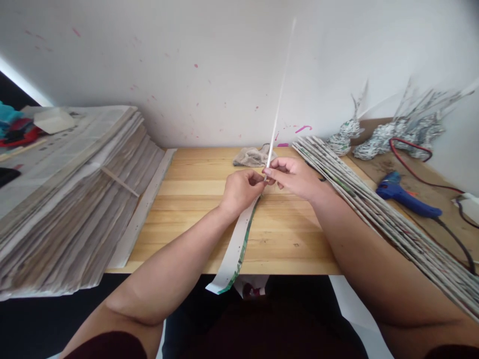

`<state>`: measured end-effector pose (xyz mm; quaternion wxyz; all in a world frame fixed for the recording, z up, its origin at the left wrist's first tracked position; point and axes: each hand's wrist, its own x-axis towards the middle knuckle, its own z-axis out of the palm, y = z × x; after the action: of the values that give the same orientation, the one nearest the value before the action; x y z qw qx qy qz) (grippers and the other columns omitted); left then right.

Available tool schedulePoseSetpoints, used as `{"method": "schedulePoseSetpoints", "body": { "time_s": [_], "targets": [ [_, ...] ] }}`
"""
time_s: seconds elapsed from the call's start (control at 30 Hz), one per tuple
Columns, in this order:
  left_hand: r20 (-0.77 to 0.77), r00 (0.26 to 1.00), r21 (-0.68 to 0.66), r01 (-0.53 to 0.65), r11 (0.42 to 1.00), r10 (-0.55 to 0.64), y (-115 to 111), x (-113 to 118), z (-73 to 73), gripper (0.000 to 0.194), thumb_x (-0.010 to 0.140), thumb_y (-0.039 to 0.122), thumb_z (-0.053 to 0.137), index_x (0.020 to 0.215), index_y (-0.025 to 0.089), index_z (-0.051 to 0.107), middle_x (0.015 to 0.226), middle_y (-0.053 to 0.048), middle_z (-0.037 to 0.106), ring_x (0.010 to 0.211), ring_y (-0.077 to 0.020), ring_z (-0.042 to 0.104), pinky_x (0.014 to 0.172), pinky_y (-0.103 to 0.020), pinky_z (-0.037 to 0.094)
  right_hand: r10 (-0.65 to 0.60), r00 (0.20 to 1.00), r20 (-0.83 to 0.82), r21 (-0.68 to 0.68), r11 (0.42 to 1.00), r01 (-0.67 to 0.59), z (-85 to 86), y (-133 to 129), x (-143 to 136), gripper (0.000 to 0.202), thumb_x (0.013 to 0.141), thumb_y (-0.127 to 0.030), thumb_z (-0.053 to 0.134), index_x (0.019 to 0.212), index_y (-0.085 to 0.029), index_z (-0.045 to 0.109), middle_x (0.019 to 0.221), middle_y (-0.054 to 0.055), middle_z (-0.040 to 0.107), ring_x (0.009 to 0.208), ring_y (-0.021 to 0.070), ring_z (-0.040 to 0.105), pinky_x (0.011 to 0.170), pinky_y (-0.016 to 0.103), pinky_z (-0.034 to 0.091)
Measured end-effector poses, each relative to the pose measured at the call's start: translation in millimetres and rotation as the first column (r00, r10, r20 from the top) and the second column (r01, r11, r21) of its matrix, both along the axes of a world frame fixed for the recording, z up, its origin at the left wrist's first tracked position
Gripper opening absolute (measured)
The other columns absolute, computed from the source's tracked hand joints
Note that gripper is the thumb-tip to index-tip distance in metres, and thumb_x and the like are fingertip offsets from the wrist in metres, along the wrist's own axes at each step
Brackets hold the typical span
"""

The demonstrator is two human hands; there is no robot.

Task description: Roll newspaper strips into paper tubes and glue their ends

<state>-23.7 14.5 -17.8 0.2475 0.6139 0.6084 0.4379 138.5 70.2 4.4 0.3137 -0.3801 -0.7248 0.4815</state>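
Note:
Over the middle of the wooden table my left hand [243, 189] pinches a long paper strip [235, 242], white with a green printed edge. The strip's loose end hangs past the table's front edge. My right hand [294, 177] is closed on the lower part of a thin white paper tube [280, 104], which slants up toward the wall. Both hands' fingertips almost meet where strip and tube join; the exact join is hidden by the fingers. Just behind the hands lies a crumpled greyish cloth [250, 156].
A tall stack of newspaper strips [93, 199] fills the left side. Rolled paper sticks [374, 214] lie diagonally at right. Beyond them, a blue glue gun [407, 197] with cords and woven paper pieces [392, 137] rest on cardboard [452, 174]. The wall [168, 65] stands close behind.

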Motion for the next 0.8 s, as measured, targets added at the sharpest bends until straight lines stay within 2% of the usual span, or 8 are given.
{"method": "schedulePoseSetpoints", "body": {
  "time_s": [0.2, 0.37, 0.47, 0.63, 0.8],
  "targets": [
    [0.097, 0.995, -0.019, 0.039, 0.999, -0.037, 3.3, -3.9, -1.2, 0.014, 0.075, 0.032, 0.072, 0.073, 0.018, 0.071, 0.075, -0.002, 0.073, 0.068, -0.0136, 0.061, 0.063, -0.026, 0.045, 0.002, 0.999, 0.044, 0.030, 1.000, -0.003, -0.5, 0.9, -1.0, 0.021, 0.081, -0.037, 0.070, 0.082, -0.016, 0.067, 0.075, 0.005, 0.069, 0.063, 0.0127, 0.059, 0.054, 0.026, 0.046],
    [0.135, 0.991, -0.089, 0.030, 0.996, -0.018, 2.3, -3.2, 2.9, 0.017, 0.070, 0.034, 0.074, 0.067, 0.018, 0.069, 0.072, -0.002, 0.071, 0.065, -0.0136, 0.060, 0.059, -0.026, 0.044, 0.024, 1.000, -0.015, -0.012, 1.000, -0.024, -1.3, 1.5, -1.0, 0.024, 0.081, -0.041, 0.069, 0.086, -0.017, 0.068, 0.076, 0.005, 0.067, 0.065, 0.0138, 0.060, 0.053, 0.026, 0.047],
    [0.111, 0.994, -0.066, -0.013, 0.998, 0.020, 1.4, -2.7, 5.0, 0.013, 0.069, 0.029, 0.073, 0.065, 0.018, 0.067, 0.070, -0.002, 0.071, 0.065, -0.0142, 0.062, 0.059, -0.026, 0.044, 0.033, 0.999, -0.010, -0.048, 0.998, -0.034, -1.8, 1.5, -0.6, 0.023, 0.080, -0.038, 0.072, 0.090, -0.017, 0.069, 0.079, 0.005, 0.069, 0.069, 0.0143, 0.061, 0.054, 0.025, 0.046],
    [0.016, 0.997, -0.042, -0.069, 0.997, 0.069, 0.4, -3.1, 6.2, 0.012, 0.070, 0.027, 0.070, 0.063, 0.019, 0.065, 0.069, -0.002, 0.071, 0.065, -0.0147, 0.062, 0.061, -0.028, 0.045, -0.006, 0.999, 0.050, -0.061, 0.998, 0.009, -1.5, -0.4, -2.4, 0.018, 0.076, -0.032, 0.074, 0.083, -0.017, 0.069, 0.076, 0.005, 0.070, 0.065, 0.0133, 0.061, 0.054, 0.025, 0.045],
    [-0.090, 0.992, 0.029, -0.091, 0.995, 0.093, -0.9, -3.5, 7.1, 0.008, 0.072, 0.023, 0.067, 0.065, 0.020, 0.065, 0.071, -0.001, 0.072, 0.065, -0.0154, 0.062, 0.062, -0.029, 0.044, 0.014, 1.000, 0.014, -0.063, 0.998, -0.013, -3.3, -0.4, -3.9, 0.022, 0.072, -0.032, 0.077, 0.085, -0.017, 0.069, 0.076, 0.004, 0.070, 0.070, 0.0147, 0.063, 0.057, 0.026, 0.047]
  ]
}}
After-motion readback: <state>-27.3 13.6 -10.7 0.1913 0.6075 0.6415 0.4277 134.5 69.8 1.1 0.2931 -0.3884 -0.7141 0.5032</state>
